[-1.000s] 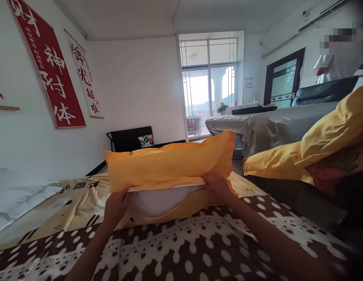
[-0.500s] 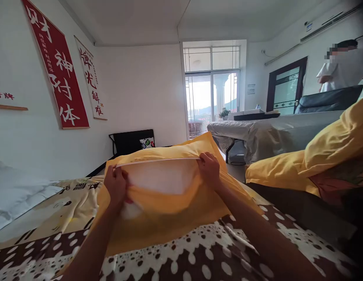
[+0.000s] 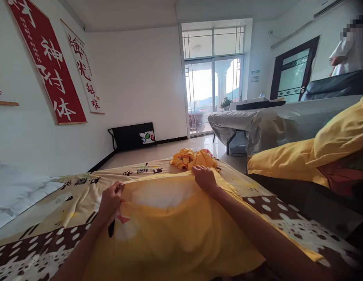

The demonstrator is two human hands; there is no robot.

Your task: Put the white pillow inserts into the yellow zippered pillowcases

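A yellow pillowcase (image 3: 175, 234) with a white-bound edge stretches between my hands over the bed. My left hand (image 3: 111, 200) pinches that edge at its left end. Toward the other end, my right hand (image 3: 205, 179) grips the same edge, fingers curled over it. Just below the edge is a pale patch; whether it is print or something inside, I cannot tell. A black oval and a red shape are printed near my left wrist. Beyond my right hand lies a crumpled yellow cloth (image 3: 194, 159) on the patterned bedsheet (image 3: 78, 210).
White bedding (image 3: 17, 195) lies at the left. On the right, yellow bedding (image 3: 286, 160) rests on a dark surface. A plastic-covered table (image 3: 271, 121) stands behind it, with a person (image 3: 349, 50) beyond. A black folded item (image 3: 131, 138) leans against the far wall.
Both hands have lowered the pillowcase toward me, still holding its edge. The crumpled yellow cloth and the floor behind have come into sight. The camera view has tipped downward.
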